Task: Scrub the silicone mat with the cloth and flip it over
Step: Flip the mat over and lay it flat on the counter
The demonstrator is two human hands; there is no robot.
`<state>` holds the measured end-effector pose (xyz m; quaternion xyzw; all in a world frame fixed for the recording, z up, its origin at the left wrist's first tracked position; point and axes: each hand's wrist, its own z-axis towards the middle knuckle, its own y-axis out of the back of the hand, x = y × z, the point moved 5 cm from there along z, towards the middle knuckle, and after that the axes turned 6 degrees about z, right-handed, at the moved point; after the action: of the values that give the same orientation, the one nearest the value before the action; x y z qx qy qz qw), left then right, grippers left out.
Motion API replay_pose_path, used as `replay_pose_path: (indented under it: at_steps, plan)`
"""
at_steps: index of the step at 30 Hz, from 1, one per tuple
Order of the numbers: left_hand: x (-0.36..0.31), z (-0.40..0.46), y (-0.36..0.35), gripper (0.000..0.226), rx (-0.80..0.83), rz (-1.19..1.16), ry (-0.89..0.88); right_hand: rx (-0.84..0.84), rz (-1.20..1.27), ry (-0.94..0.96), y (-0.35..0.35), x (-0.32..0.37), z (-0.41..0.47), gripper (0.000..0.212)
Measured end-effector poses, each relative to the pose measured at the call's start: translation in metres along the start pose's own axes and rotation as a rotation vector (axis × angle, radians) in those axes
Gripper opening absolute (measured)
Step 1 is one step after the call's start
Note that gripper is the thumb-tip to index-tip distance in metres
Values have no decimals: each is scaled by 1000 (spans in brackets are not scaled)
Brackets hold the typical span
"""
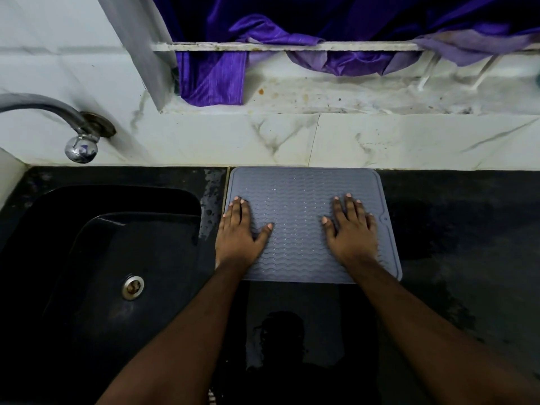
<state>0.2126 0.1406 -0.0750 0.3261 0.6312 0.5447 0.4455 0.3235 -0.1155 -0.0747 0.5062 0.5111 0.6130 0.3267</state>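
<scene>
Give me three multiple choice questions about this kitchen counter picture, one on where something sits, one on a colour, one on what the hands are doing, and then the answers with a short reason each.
1. Where does the silicone mat lie?
A. Inside the sink
B. On the counter, right of the sink
C. Draped over the tap

2. What colour is the curtain behind the counter?
A. Purple
B. Yellow
C. Green

3. How are the two hands placed?
A. Both gripping a cloth
B. One on the tap, one in the sink
C. Both flat on the mat, fingers straight

Answers:
1. B: the grey mat rests on the dark counter against the wall, beside the black sink.
2. A: the fabric at the window ledge is purple.
3. C: the left hand and right hand press palm down on the mat; no cloth shows in either.
</scene>
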Motion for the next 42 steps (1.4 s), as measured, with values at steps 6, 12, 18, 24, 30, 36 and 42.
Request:
replay_pose_path:
  at_steps: [6,12,18,24,30,36,42]
  plan:
    - [4,-4,1,92,2,-21,9,37,-3,15,-1,1,1,66]
    - [6,-6,-2,91,-22,-3,16,32,-6,24,-3,3,-1,65]
    - [3,-5,0,93,-2,30,19,11,-44,50,5,0,5,66]
    - [4,-3,1,95,14,15,4,32,-12,39,5,0,3,66]
    - [4,0,4,96,18,25,-36,44,5,26,2,-1,-3,64]
    - [2,-1,3,95,11,34,-77,49,-3,28,0,-2,-3,65]
    - [-1,-4,0,92,13,39,-78,33,31,4,-2,-2,-6,65]
